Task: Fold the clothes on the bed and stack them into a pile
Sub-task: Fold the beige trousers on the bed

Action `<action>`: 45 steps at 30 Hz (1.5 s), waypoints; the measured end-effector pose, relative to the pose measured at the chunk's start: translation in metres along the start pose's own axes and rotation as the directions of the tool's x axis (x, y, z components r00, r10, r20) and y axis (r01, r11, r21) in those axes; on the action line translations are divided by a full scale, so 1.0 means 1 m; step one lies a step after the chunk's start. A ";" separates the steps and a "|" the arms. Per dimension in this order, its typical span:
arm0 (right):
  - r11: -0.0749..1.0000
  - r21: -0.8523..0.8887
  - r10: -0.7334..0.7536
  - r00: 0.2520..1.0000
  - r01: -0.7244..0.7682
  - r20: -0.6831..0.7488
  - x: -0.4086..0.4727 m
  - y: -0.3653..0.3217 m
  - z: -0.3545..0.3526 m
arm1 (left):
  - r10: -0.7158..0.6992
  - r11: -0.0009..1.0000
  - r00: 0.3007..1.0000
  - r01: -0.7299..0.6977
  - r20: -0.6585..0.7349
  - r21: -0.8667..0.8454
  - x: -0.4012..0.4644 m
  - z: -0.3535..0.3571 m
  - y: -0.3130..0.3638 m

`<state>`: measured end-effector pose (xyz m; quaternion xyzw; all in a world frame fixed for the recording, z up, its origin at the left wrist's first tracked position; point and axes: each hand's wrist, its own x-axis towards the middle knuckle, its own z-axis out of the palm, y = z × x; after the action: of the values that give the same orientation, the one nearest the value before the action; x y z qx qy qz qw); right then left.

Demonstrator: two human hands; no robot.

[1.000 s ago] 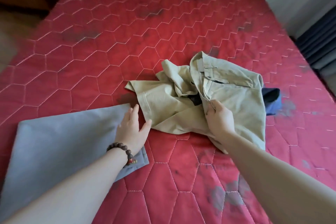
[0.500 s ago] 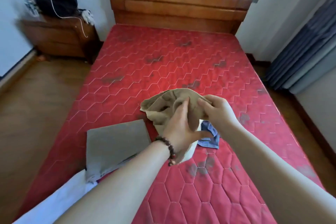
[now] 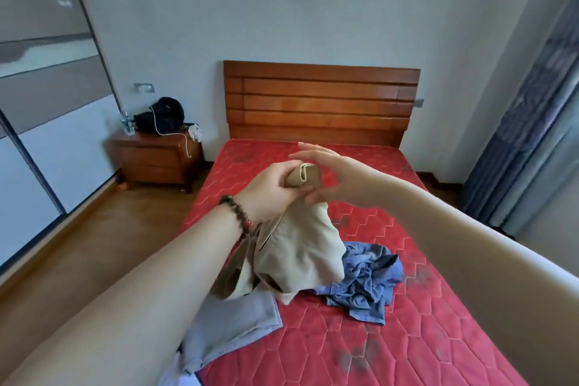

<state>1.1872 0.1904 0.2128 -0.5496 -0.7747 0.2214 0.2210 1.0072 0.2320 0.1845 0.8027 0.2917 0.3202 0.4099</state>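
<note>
The left hand (image 3: 269, 189) is clenched around one end of the khaki garment (image 3: 297, 257), raised above the bed (image 3: 438, 323). A hemmed edge of the cloth sticks out of the top of the grip, just past the knuckles, while the rest hangs down from below the fist in a loose bundle; whether its lowest folds touch the mattress cannot be told. A bead bracelet (image 3: 238, 211) circles the left wrist.

The right hand (image 3: 335, 177) is released: fingers spread and mostly straight, held right beside the protruding hem, with the lower fingertips at or very near the cloth just under the left fist. Whether they actually touch it cannot be told.

Below the hanging garment, on the near left part of the bed, lies a folded grey piece (image 3: 232, 323), partly hidden by the left forearm. To the right of the khaki bundle a crumpled blue shirt (image 3: 366, 279) lies unfolded on the red quilted mattress, just beside the hanging cloth.

A wooden headboard (image 3: 319, 103) stands at the far end of the bed. A nightstand (image 3: 156, 160) to its left carries a black bag (image 3: 163, 116) and a white cable.
</note>
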 end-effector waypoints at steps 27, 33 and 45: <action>1.000 -0.007 -0.005 0.861 0.002 -0.508 0.014 -0.039 -0.107 | 0.475 0.855 0.815 -0.338 -0.331 0.394 0.092 -0.148 0.182; 0.992 -0.080 0.053 0.882 -0.102 -0.468 0.001 -0.019 -0.107 | 0.436 0.896 0.785 -0.333 -0.440 0.294 0.100 -0.150 0.174; 0.906 0.064 0.383 0.744 -0.419 -0.548 -0.039 0.036 -0.131 | 0.355 0.930 0.721 -0.206 -0.595 0.305 0.096 -0.178 0.145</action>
<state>1.3029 0.1776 0.2933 -0.7496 -0.5485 0.0723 0.3633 0.9629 0.3146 0.4155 0.7195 0.3211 0.5993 0.1416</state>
